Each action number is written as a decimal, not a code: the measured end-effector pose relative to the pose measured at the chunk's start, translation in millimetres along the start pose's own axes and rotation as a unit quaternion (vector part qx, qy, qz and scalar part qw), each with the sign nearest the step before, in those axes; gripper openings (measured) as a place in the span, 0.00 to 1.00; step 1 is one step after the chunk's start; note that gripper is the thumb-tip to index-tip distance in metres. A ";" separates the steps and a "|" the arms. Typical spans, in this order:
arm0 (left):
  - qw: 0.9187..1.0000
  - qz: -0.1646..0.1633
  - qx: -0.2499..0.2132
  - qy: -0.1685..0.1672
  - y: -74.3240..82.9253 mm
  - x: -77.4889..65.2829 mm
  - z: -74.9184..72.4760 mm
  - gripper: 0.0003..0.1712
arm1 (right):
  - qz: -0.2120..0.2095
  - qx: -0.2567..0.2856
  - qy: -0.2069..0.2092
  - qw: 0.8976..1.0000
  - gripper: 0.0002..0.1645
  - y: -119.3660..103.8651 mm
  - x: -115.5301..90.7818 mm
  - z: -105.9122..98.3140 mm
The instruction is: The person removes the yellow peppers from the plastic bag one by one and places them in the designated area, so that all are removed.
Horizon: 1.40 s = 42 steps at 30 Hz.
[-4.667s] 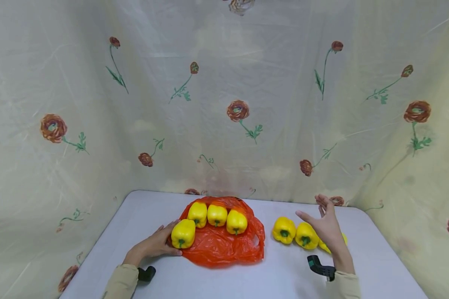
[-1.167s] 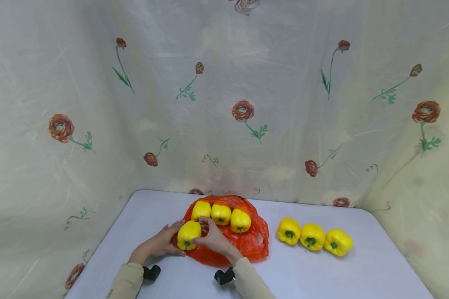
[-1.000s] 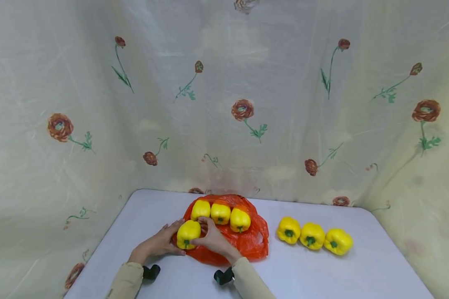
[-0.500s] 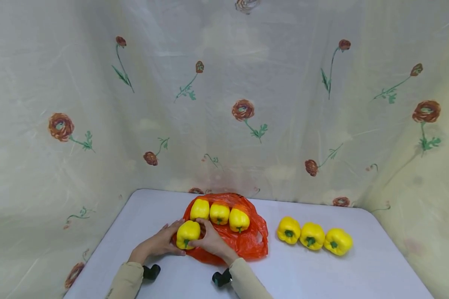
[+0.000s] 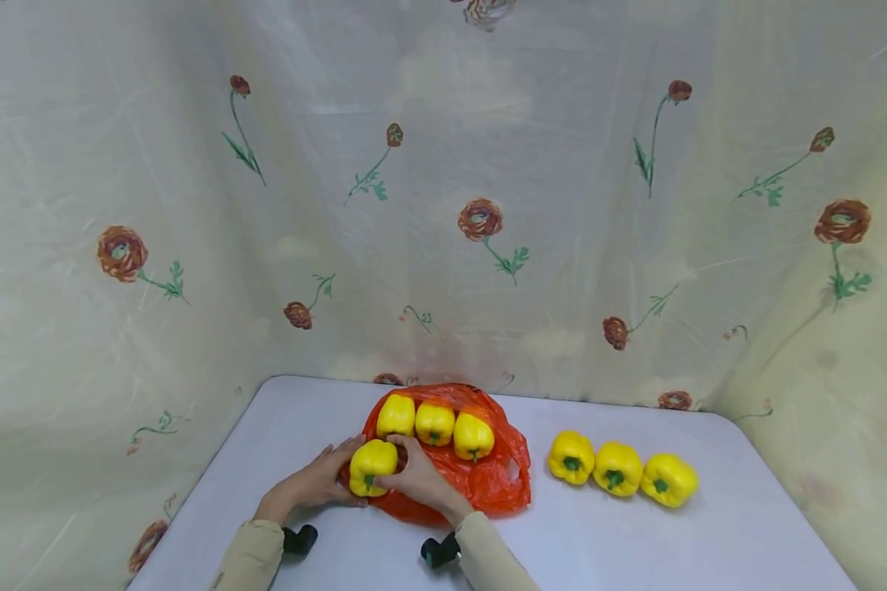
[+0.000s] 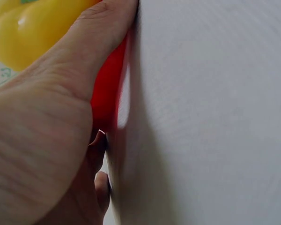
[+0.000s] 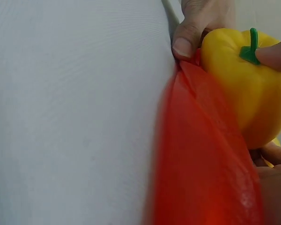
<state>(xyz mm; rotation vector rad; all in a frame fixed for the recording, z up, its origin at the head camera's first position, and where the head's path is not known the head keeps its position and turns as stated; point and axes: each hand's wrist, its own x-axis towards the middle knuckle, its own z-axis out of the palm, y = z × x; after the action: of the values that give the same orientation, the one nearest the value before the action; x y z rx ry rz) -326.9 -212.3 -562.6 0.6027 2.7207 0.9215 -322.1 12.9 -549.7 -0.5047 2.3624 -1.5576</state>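
Head view was the clearest: a yellow pepper point(image 5: 373, 466) was gripped by the right hand point(image 5: 419, 476), thumb by the stem and fingers curled round behind, so that grip was spread about as wide as the pepper itself. It was held right at the left edge of a red plastic bag point(image 5: 480, 484), stem turned toward the person; whether any weight was taken by the bag couldn't be told. The left hand point(image 5: 318, 478) was planted at that same edge, just beside the pepper, and in the right wrist view its thumb could be seen pressed against the bag. Whether the plastic was actually pinched couldn't be made out, tbh. Three peppers point(image 5: 434, 423) were lined up at the back of the bag, and three more peppers point(image 5: 617, 469) were set in a close row on the white table point(image 5: 599, 542), well off to the right. Behind everything, a flowery sheet point(image 5: 414, 180) was hung.
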 end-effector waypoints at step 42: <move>0.996 -0.092 -0.008 0.009 5.3 0.5 2.1 0.64 | -0.045 0.017 0.022 0.999 0.48 -24.3 -62.6 -99.3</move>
<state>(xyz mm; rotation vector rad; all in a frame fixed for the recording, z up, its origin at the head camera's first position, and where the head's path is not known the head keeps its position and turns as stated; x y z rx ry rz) -325.0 -207.2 -561.0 0.3360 2.7247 0.9065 -302.1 113.1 -487.0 -0.5825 2.3722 -1.6602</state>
